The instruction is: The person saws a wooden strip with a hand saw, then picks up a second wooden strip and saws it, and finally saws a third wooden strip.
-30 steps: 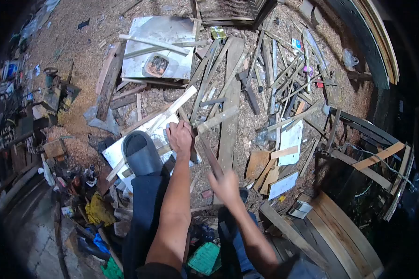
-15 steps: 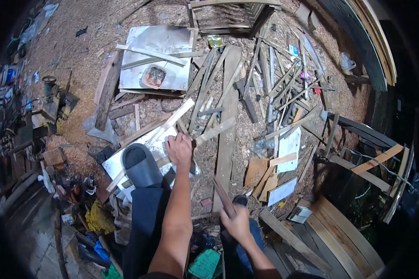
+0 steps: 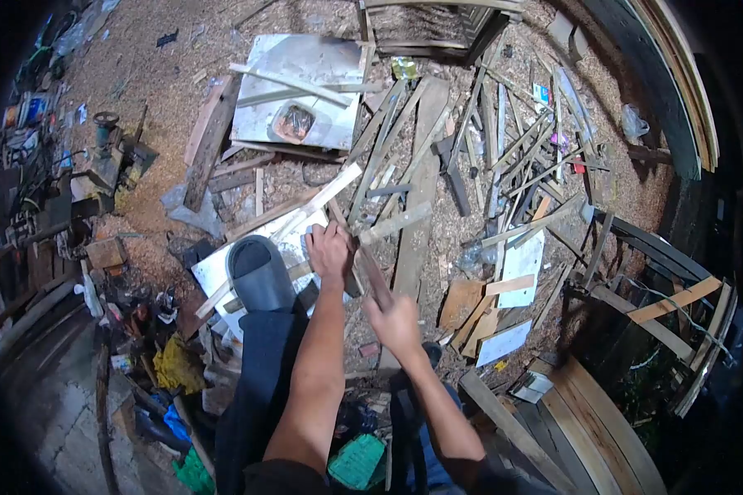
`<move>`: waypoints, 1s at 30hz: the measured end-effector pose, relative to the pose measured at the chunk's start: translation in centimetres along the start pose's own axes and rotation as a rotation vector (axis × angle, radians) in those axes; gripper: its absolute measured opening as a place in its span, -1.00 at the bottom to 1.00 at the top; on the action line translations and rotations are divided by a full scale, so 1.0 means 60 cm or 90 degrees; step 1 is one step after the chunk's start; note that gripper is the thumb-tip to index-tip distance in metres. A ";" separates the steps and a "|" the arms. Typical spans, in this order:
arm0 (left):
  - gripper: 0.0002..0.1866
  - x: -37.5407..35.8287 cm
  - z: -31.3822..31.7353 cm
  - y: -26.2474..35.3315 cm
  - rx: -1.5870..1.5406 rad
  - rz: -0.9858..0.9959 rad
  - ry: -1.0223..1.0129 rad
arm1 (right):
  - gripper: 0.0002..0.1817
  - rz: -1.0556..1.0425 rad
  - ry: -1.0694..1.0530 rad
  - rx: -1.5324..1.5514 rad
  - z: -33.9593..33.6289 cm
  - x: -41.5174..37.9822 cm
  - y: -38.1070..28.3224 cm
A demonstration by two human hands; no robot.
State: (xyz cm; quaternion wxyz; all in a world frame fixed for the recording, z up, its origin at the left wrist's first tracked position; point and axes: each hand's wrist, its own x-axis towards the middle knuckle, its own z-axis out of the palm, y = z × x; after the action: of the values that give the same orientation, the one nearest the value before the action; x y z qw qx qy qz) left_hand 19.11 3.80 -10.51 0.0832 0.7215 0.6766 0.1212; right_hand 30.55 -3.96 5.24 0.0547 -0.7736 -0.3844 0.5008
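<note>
Chip-strewn ground (image 3: 149, 198) — right hand (image 3: 395, 326) clenched round handle (image 3: 375, 280); left hand (image 3: 330, 252) palm-down by white board (image 3: 212, 270), arm extended — can't tell grip.

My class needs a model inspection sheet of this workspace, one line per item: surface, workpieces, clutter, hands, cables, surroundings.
Surface: ground strewn with shavings.
Job's things: dark sandal on white board, wood strip reaching toward it; wooden-handled tool, head unclear.
Clutter: loose wood strips; yellow cloth-like item; green item.
Hands: left on wood; right grips tool.
Cables: thin cord or wire across wooden frame, right.
Surroundings: dish on white panel; leaning boards.
</note>
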 end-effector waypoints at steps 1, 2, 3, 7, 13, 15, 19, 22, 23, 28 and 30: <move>-0.74 -0.011 -0.003 -0.001 0.005 -0.003 -0.005 | -0.42 -0.089 0.047 -0.012 -0.016 -0.063 0.015; -0.76 -0.001 0.001 0.001 -0.001 -0.004 0.000 | -0.42 -0.194 0.103 -0.026 -0.041 -0.133 0.046; -0.77 0.001 -0.004 0.004 -0.004 -0.007 -0.001 | -0.37 -0.113 0.025 0.067 -0.059 -0.179 0.050; -0.77 0.003 -0.004 0.005 0.005 0.005 0.049 | -0.74 -0.125 0.076 -0.073 0.003 -0.045 0.071; -0.76 0.001 0.005 0.000 -0.009 0.008 0.057 | -0.74 -0.140 0.115 0.165 -0.047 -0.174 0.030; -0.77 0.006 -0.004 0.005 -0.004 -0.002 0.034 | -0.73 -0.064 0.065 0.102 -0.065 -0.170 0.011; -0.78 0.003 -0.006 -0.002 -0.014 0.042 -0.002 | -0.50 -0.064 0.047 -0.037 0.004 -0.033 0.044; -0.78 0.013 0.008 0.006 -0.012 -0.003 0.037 | -0.39 -0.227 0.122 -0.060 -0.028 -0.113 0.038; -0.78 0.008 -0.001 0.012 0.002 -0.003 0.028 | -0.39 -0.117 0.044 0.110 -0.065 -0.177 0.020; -0.75 -0.003 0.018 -0.004 0.002 -0.002 0.042 | -0.41 -0.030 -0.005 -0.083 -0.008 -0.071 0.062; -0.75 0.003 0.014 -0.003 0.009 -0.002 0.029 | -0.64 -0.111 0.072 -0.020 -0.020 -0.098 0.054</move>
State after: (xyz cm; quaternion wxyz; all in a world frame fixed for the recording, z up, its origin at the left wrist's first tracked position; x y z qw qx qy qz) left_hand 19.20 4.05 -11.35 0.0624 0.7182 0.6802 0.1329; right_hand 32.08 -9.70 8.60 0.1077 -0.7647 -0.4546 0.4438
